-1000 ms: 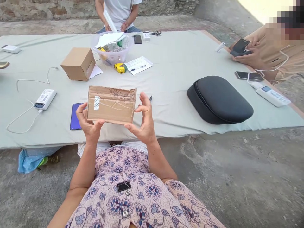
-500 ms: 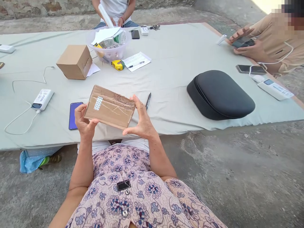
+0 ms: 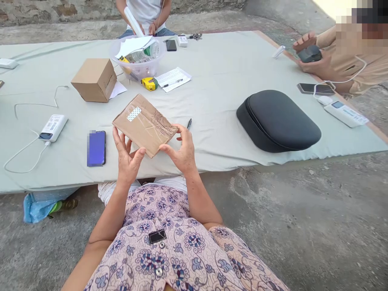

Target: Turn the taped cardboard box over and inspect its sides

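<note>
A small flat cardboard box [image 3: 145, 127] is held up over the near side of the table, tilted, with a patterned white sticker and dark scribbled lines on its face. My left hand [image 3: 127, 159] grips its lower left edge, thumb in front and fingers partly behind. At the lower right corner, my right hand [image 3: 183, 149] pinches the box between thumb and fingers. Just behind the right hand lies a black pen [image 3: 189, 123], partly covered. Left of my left hand rests a phone [image 3: 97, 148] with a blue screen.
A larger cardboard box [image 3: 91, 79], a plastic basket [image 3: 144, 68] and a yellow tape measure [image 3: 149, 83] stand farther back. On the right sits a black case [image 3: 279, 119]. White power banks [image 3: 53, 127] with cables lie at both sides. Two people sit around the table.
The cardboard box has turned clockwise, its left end swinging up and away. My left hand has shifted right along its lower edge, away from the phone.
</note>
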Motion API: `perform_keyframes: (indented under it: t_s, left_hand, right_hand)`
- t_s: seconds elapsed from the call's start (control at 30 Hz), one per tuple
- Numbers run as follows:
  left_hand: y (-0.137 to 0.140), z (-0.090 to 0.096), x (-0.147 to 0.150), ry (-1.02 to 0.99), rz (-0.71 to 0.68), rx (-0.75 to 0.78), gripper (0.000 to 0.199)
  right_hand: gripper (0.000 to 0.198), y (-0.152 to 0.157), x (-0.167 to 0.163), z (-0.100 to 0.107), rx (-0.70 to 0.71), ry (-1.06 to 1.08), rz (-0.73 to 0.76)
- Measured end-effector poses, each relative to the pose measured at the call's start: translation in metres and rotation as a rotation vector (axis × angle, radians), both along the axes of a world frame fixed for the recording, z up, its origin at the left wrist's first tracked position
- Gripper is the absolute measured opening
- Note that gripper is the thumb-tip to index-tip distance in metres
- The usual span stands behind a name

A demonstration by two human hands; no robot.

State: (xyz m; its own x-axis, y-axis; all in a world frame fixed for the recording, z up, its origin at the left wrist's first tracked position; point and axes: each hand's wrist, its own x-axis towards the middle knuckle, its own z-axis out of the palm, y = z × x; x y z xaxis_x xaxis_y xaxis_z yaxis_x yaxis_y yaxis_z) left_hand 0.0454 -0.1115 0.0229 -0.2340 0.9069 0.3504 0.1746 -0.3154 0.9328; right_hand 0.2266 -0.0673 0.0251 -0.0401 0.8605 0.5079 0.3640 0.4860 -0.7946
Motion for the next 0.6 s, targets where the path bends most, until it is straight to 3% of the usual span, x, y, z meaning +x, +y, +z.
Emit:
perform_keyframes:
  t_s: [0.23,0.43,0.6]
  left_hand:
    - [-0.006,-0.005,0.008,-0.015,-0.075,-0.02,0.113]
    - [-0.008,0.007,0.013,-0.038,-0.001,0.037,0.118]
    - [-0.008,0.003,0.009,-0.072,0.065,0.0,0.098]
  right_hand:
    - [0.048,0.0,0.0,-0.004,-0.019,0.089,-0.003]
    - [0.035,-0.005,-0.006,-0.001,0.041,0.139,0.038]
    - [0.032,-0.003,-0.009,-0.002,0.073,0.185,0.09]
